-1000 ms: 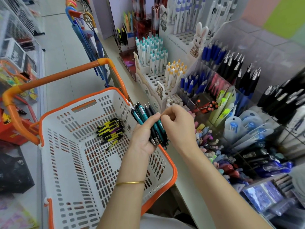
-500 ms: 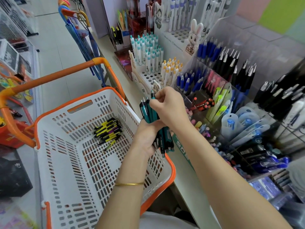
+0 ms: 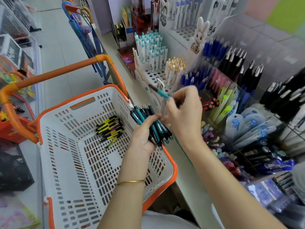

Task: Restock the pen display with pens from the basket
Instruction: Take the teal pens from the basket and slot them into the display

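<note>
My left hand (image 3: 145, 134) grips a bundle of teal-and-black pens (image 3: 151, 123) over the right rim of the white and orange basket (image 3: 171, 164). Above and to the right of it, my right hand (image 3: 184, 111) pinches a single teal-and-black pen (image 3: 159, 90), its tip pointing up-left toward the white holed pen stand (image 3: 152, 76). A small pile of black pens with yellow and purple grips (image 3: 110, 128) lies on the basket floor. The pen display (image 3: 231, 90) of clear compartments fills the counter on the right.
The orange basket handle (image 3: 62, 71) arches up at the left. White-teal pens (image 3: 151, 48) and white-orange pens (image 3: 175, 68) stand in the stand. Blue pens (image 3: 212, 47), black pens (image 3: 237, 66) and highlighters (image 3: 224, 103) crowd the compartments. Umbrellas (image 3: 85, 38) hang by the aisle.
My right hand has drawn one pen out of the bundle and lifted it up and right toward the display. My left hand keeps the rest of the bundle, now tilted more to the left.
</note>
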Demonstrator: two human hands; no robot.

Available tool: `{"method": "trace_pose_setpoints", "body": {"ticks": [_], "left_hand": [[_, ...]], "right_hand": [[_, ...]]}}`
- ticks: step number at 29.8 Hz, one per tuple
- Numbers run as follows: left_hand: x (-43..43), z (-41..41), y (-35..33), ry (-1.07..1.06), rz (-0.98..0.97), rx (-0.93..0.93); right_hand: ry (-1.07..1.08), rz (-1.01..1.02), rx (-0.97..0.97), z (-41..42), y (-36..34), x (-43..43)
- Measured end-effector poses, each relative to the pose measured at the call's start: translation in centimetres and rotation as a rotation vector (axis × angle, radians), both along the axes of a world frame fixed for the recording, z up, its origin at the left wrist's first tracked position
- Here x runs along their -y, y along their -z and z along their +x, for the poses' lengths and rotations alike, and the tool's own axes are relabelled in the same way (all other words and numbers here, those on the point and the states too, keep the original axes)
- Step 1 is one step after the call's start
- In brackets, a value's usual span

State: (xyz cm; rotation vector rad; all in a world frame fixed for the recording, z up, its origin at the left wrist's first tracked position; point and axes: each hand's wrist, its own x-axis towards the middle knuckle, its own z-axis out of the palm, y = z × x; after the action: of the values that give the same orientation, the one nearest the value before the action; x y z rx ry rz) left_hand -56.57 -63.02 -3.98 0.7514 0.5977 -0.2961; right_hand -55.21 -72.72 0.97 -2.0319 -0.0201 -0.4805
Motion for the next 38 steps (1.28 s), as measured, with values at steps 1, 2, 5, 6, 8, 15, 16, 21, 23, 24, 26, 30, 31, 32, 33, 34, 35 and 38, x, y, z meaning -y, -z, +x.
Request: {"method": "trace_pose_setpoints", "body": {"ticks": [1,2,5,6,8,15,16,21,23,24,26,30,31,32,33,34,35,38], "left_hand": [[-0.1,0.1,-0.1,-0.013,0.01,-0.017],[-0.1,0.2,-0.2,-0.033,0.006,-0.029],[-0.1,0.3,-0.3,-0.08,-0.005,-0.018],[-0.1,0.3,-0.3,-0.074,-0.01,-0.001],[0.1,0.2,-0.3,-0.047,-0.018,0.036],[0.2,-0.1,-0.5,-0.025,0.008,0.079],[0.2,-0.1,-0.5,-0.031,0.017,0.073],[0.6,-0.3,-0.2,-0.057,0.14,0.072],[0.7,-0.4,0.0,-0.048,0.209,0.109],[0.7,-0.5,0.0,-0.036,0.225,0.129],[0.7,-0.8,0.0,0.003,0.219,0.168],[0.6,-0.9,-0.1,0.085,0.173,0.25],[0.6,-1.0,-0.1,0.1,0.154,0.261],[0.6,-1.0,-0.2,0.112,0.139,0.265],[0.5,-1.1,-0.1,0.122,0.133,0.264],[0.5,-1.1,0.0,0.131,0.131,0.265],[0.4,-1.2,0.0,0.141,0.128,0.269],[0.3,-1.2,-0.1,0.166,0.103,0.319]], "right_hand": [[-0.024,-0.037,-0.041,-0.8,0.8,-0.1],[-0.047,-0.084,-0.083,-1.5,1.5,0.0],[-0.121,-0.234,-0.165,-2.3,2.7,0.2],[-0.137,-0.249,-0.187,-2.4,2.7,0.2],[-0.148,-0.242,-0.217,-2.5,2.5,0.3],[-0.245,-0.28,-0.261,-2.0,1.7,0.5],[-0.253,-0.283,-0.271,-1.9,1.8,0.5],[-0.158,-0.205,-0.266,-1.2,1.4,0.6],[-0.126,-0.151,-0.261,-0.6,1.1,0.6],[-0.138,-0.137,-0.264,-0.3,0.9,0.5],[-0.193,-0.173,-0.277,0.4,0.3,0.3],[-0.319,-0.346,-0.334,1.6,-0.7,-0.2],[-0.351,-0.388,-0.364,1.8,-0.7,-0.3],[-0.378,-0.43,-0.399,1.9,-0.8,-0.3],[-0.402,-0.468,-0.433,2.1,-0.9,-0.3],[-0.421,-0.492,-0.462,2.2,-0.9,-0.3],[-0.433,-0.499,-0.475,2.3,-0.9,-0.2],[-0.402,-0.435,-0.398,2.4,-0.8,-0.3]]}}
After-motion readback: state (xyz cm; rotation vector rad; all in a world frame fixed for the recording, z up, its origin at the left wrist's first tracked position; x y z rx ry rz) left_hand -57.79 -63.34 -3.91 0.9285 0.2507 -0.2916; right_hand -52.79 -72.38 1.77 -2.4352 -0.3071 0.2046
